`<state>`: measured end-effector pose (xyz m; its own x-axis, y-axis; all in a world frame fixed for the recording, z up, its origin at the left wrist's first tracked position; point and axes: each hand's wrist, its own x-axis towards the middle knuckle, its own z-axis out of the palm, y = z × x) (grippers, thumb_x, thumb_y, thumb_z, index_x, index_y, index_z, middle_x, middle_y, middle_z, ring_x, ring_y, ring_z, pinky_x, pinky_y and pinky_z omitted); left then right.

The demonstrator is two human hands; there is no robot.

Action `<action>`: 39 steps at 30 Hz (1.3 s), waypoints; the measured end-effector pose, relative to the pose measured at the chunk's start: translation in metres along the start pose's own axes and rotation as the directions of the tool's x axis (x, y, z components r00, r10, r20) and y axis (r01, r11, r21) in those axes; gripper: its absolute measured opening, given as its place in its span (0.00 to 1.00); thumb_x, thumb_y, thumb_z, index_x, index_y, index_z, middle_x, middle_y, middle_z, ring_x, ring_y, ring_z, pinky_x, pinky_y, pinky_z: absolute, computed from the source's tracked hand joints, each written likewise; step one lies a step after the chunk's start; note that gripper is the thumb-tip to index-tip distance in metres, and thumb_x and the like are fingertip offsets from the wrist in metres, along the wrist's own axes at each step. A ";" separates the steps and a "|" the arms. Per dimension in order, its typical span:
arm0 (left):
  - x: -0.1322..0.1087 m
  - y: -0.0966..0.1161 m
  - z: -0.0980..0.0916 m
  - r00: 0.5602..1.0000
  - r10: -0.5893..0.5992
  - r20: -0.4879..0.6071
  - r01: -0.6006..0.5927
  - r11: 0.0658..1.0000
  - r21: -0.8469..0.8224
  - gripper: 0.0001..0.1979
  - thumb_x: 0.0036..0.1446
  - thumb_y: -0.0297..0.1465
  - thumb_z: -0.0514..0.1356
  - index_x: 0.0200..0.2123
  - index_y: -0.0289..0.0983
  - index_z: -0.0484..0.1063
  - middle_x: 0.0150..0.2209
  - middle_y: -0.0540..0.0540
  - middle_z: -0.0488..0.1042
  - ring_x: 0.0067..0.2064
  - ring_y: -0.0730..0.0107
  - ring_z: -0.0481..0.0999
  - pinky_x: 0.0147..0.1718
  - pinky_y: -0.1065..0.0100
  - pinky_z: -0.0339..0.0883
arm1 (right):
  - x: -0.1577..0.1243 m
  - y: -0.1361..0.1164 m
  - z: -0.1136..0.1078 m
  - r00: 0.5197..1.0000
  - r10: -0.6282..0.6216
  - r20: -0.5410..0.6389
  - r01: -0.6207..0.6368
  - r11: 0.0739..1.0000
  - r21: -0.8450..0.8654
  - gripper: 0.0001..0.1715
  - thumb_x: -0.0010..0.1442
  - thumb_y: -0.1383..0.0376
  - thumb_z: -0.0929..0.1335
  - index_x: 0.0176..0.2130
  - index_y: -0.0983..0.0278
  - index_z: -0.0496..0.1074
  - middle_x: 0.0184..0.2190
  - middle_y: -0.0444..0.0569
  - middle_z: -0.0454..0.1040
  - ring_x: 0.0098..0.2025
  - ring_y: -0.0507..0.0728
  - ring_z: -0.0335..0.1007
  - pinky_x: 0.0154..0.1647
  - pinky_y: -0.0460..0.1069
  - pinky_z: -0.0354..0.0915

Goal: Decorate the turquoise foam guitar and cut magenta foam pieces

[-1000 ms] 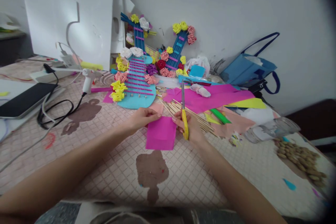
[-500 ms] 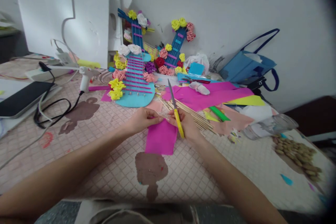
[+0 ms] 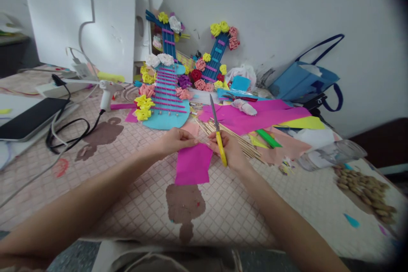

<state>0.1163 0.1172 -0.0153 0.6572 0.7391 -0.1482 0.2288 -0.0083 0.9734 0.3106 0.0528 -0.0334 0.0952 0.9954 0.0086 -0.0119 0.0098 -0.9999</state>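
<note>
My left hand (image 3: 178, 141) is closed, pinching the top edge of a magenta sheet of crepe-like paper (image 3: 193, 165). The sheet hangs down towards the table in front of me. My right hand (image 3: 230, 149) is closed around a pair of scissors (image 3: 221, 146) with yellow handles, its blades together and pointing up and away. The right fingertips are at the paper's top right corner; whether they pinch it I cannot tell. Behind my hands lie thin wooden sticks (image 3: 251, 148) and a larger magenta sheet (image 3: 267, 114).
Flower-trimmed paper guitars (image 3: 170, 93) lean at the back. A glue gun (image 3: 107, 93) and its black cable stand left, beside a dark flat device (image 3: 32, 118). To the right are a clear jar (image 3: 334, 155), peanuts (image 3: 366, 191) and a blue bag (image 3: 302, 78).
The right hand and scissors have moved slightly right, away from the left hand. The paper's top edge is more spread out, and its lower end has swung slightly. The view has shifted a little.
</note>
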 end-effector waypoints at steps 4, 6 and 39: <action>0.001 -0.001 0.001 0.999 0.001 -0.050 -0.003 0.999 -0.035 0.17 0.44 0.41 0.65 0.24 0.31 0.73 0.23 0.49 0.70 0.24 0.77 0.64 0.21 0.75 0.55 | -0.001 -0.005 0.002 0.999 0.017 -0.049 -0.015 0.999 0.039 0.21 0.44 0.56 0.75 0.34 0.63 0.68 0.23 0.39 0.67 0.16 0.44 0.51 0.15 0.43 0.49; 0.002 -0.002 0.001 0.998 -0.005 -0.063 0.000 0.998 -0.065 0.17 0.43 0.41 0.65 0.24 0.31 0.73 0.22 0.50 0.69 0.24 0.78 0.63 0.22 0.75 0.55 | -0.002 -0.007 0.004 0.998 0.043 -0.050 -0.040 0.997 0.060 0.21 0.45 0.54 0.74 0.34 0.64 0.68 0.23 0.40 0.68 0.15 0.44 0.50 0.14 0.43 0.48; -0.046 0.018 -0.019 0.972 0.234 -0.026 -0.080 0.434 0.897 0.11 0.59 0.31 0.54 0.38 0.36 0.75 0.39 0.42 0.77 0.40 0.61 0.75 0.37 0.65 0.65 | -0.009 -0.006 -0.020 0.990 -0.090 0.112 0.143 0.519 -0.843 0.17 0.50 0.62 0.70 0.42 0.63 0.73 0.34 0.50 0.77 0.33 0.57 0.70 0.32 0.49 0.60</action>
<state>0.0765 0.0959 0.0122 0.6732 0.7341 0.0888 0.6910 -0.6673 0.2779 0.3293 0.0419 -0.0278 -0.0165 0.9949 0.1000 0.8462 0.0672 -0.5286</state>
